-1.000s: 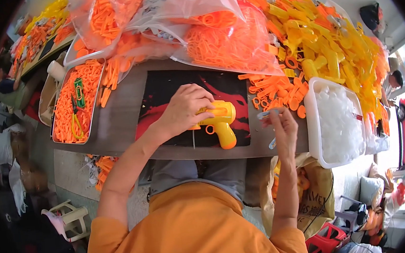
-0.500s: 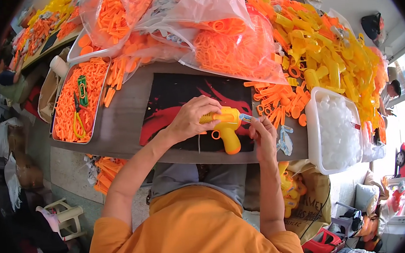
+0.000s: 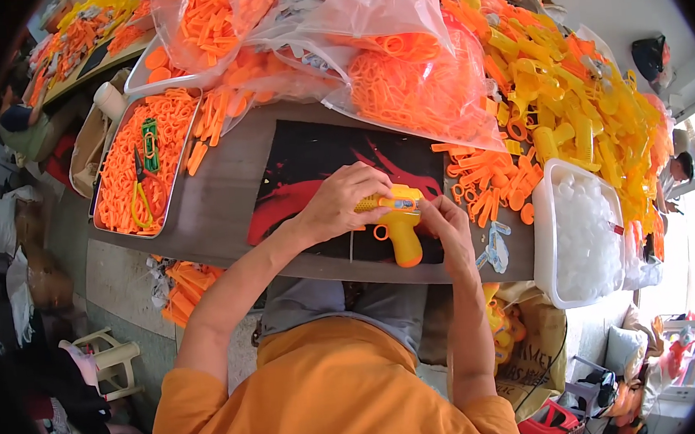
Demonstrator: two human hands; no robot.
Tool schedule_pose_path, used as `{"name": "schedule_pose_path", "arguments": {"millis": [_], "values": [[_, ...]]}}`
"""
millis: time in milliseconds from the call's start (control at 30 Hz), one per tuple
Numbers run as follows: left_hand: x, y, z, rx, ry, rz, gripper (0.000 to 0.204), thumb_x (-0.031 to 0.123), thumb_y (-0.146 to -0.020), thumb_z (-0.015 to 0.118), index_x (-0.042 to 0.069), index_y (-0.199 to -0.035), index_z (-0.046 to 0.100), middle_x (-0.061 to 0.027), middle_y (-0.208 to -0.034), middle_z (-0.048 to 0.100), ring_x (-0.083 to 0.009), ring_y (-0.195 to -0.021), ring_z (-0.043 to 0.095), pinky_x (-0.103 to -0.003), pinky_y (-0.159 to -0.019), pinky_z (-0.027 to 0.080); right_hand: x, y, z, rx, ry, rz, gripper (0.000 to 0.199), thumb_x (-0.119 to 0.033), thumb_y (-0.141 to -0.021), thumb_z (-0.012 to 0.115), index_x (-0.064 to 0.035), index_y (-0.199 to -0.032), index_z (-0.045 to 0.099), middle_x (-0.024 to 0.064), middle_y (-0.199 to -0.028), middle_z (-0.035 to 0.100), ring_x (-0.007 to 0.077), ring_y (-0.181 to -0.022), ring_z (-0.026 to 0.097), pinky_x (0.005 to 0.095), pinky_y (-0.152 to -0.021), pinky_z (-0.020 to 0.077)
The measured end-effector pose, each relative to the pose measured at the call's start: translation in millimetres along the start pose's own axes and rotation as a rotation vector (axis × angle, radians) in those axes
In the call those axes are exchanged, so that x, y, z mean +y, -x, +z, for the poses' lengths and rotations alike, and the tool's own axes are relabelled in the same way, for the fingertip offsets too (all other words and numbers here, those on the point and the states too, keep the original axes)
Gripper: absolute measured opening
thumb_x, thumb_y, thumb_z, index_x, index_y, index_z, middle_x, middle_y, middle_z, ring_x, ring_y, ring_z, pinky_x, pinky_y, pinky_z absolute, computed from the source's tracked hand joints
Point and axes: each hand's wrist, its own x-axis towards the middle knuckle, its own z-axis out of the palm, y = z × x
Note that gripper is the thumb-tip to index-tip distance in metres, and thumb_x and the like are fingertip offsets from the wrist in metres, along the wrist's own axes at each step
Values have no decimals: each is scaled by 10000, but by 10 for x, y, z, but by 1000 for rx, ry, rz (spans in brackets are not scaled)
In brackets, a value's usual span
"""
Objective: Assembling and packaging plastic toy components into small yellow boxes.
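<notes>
My left hand (image 3: 344,199) is closed around the barrel end of a yellow toy gun (image 3: 405,241), whose grip with an orange tip points toward me. On the gun's upper side lies a small bluish sticker (image 3: 405,204). The fingers of my right hand (image 3: 448,227) are pinched at the sticker's right end, against the back of the gun; the fingertips are partly hidden. Under the gun is a black mat with red patterns (image 3: 300,184). Pale blue sticker pieces (image 3: 495,248) lie just right of my right hand.
A tray of orange parts (image 3: 134,144) on the left holds yellow-handled pliers (image 3: 140,196) and a green tool (image 3: 150,143). A white tub (image 3: 560,274) of whitish pieces stands right. Bags of orange parts (image 3: 422,80) and heaped yellow parts (image 3: 592,108) line the back. Other people sit beyond.
My right hand has brought the sticker from beside the gun onto its upper side. My left hand keeps its hold, and the whole view has shifted slightly.
</notes>
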Motion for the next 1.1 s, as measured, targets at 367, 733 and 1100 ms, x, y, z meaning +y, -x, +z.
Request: {"name": "schedule_pose_path", "arguments": {"millis": [367, 733, 1100], "values": [[19, 38, 10, -11, -89, -32, 234, 189, -798, 759, 102, -993, 663, -25, -1072, 631, -232, -1014, 581, -371, -891, 455, 39, -10, -10, 79, 291, -95, 348, -278, -977, 592, -54, -714, 547, -83, -635, 419, 7, -588, 322, 227, -506, 227], [152, 64, -3, -13, -162, -150, 230, 185, -798, 762, 106, -993, 667, -20, -1097, 614, -235, -1037, 561, -379, -930, 424, -152, 51, -55, 99, 871, -444, 144, -165, -866, 706, -32, -877, 649, 74, -856, 620, 215, -740, 553, 346, -691, 422], [211, -44, -35, -84, 58, -432, 318, 159, -809, 749, 105, -1086, 602, -42, -1036, 582, -259, -1018, 520, -386, -908, 419, -90, -102, -131, -389, 986, -832, 465, 8, -839, 628, -150, -1276, 642, 121, -1417, 453, 324, -1312, 429, 437, -1086, 344]]}}
